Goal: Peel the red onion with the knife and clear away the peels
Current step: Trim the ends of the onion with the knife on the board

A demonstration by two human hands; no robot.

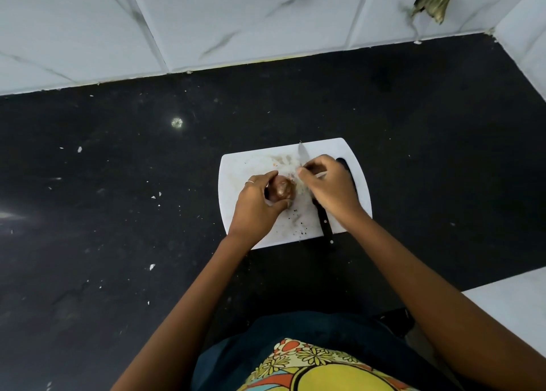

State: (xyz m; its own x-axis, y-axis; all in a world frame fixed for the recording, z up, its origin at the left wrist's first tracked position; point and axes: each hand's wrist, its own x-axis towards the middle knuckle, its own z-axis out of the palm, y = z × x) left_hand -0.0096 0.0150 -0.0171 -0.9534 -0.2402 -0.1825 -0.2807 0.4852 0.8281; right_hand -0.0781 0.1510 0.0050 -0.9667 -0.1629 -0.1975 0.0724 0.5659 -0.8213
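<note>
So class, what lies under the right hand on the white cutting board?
Under the right hand lies a knife: blade tip beyond the fingers, black handle toward the wrist. Its middle is covered, as is part of the cutting board.

Red onion (282, 190): round, brown-red papery skin on, resting on white board. Knife (323, 223): black riveted handle toward viewer, blade tip pointing away (mid-section hidden), lying beside onion.

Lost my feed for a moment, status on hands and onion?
Left hand gripping red onion on cutting board. Right hand over knife, pinching at onion's edge. Peel scraps on board, nothing blocking.
</note>
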